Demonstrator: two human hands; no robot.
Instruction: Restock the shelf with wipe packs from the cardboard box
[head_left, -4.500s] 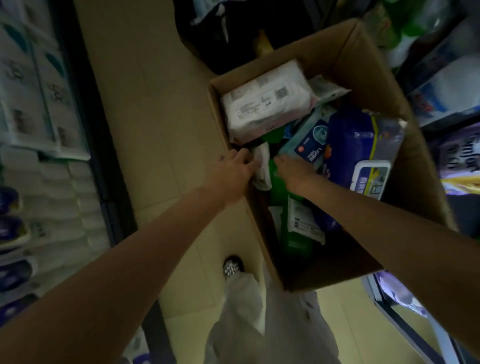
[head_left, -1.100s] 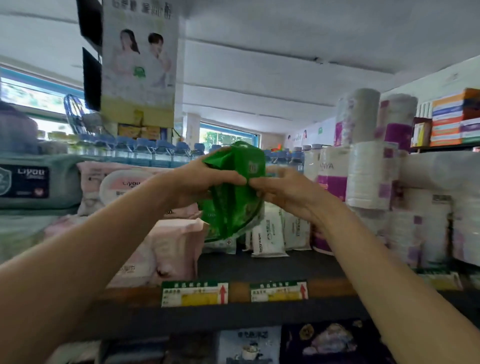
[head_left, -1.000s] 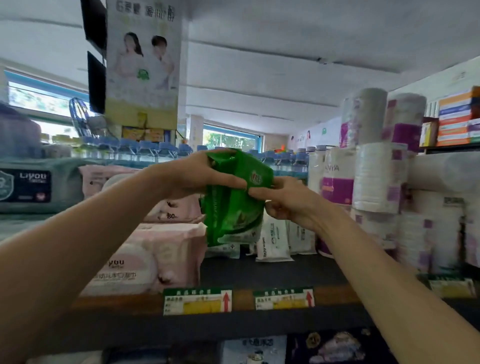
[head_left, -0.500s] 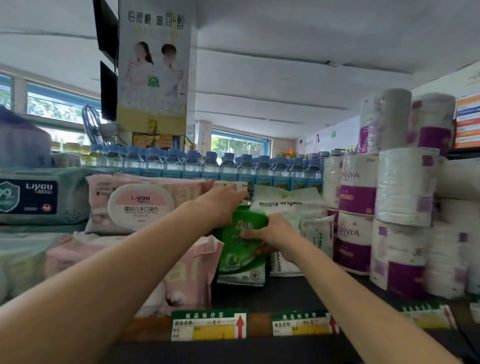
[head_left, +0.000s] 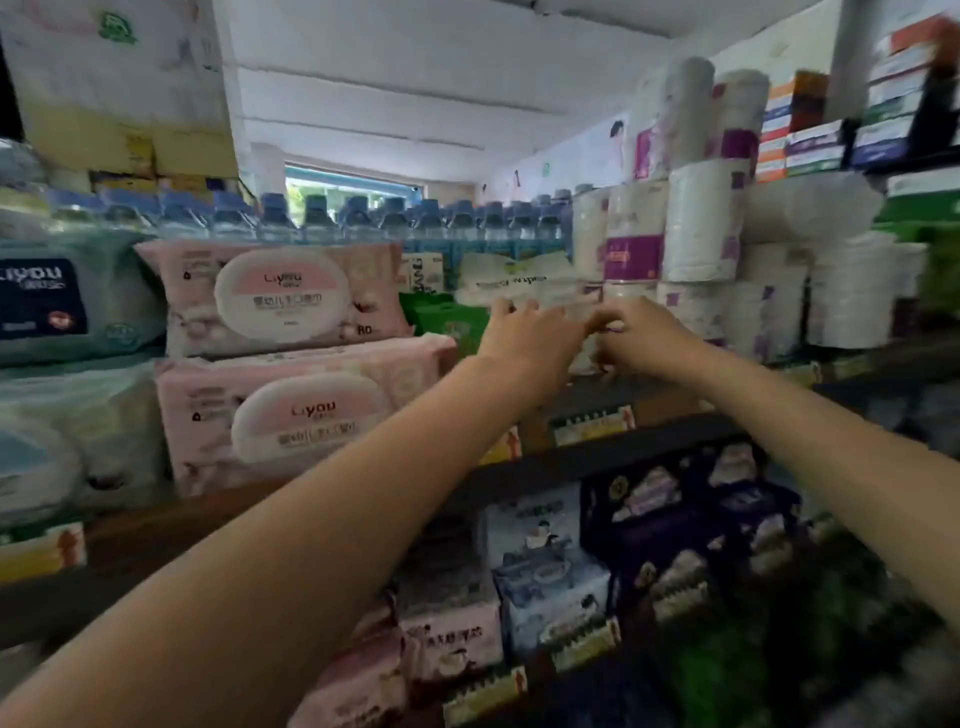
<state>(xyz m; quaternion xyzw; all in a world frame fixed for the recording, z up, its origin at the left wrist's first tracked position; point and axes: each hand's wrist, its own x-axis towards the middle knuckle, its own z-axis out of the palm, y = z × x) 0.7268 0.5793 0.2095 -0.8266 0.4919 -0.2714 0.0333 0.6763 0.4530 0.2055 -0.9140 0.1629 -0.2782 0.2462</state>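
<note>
We've got both hands up at the shelf (head_left: 597, 457), a dark board w/ paper price tags (head_left: 592, 423) along its front edge. Left hand (head_left: 524, 340) reaches in w/ fingers straight, slightly spread, tips on the white baby wipes pack (head_left: 514, 278). Right hand (head_left: 639, 338) is just beside it, fingers curled; thumb and forefinger look pinched, but we can't tell on what, too blurred.

The green wipe pack (head_left: 449, 317) stands upright on the shelf, long axis vertical, printed face toward us. Soft glossy plastic film, flat pouch shape. It sits wedged between the pink wipe packs (head_left: 280, 353) on its left and the white pack on its right, touching or nearly so on both sides. Left hand hides its right edge.

Pink packs are puffy, pillow-shaped, stacked two high, long axis horizontal, each w/ an oval lid. Right of our hands, toilet roll stacks (head_left: 696, 223), matte paper cylinders, stand close. Water bottles (head_left: 363, 218) line the back. Little free room on the shelf: only a narrow dark strip in front under our wrists.
</note>
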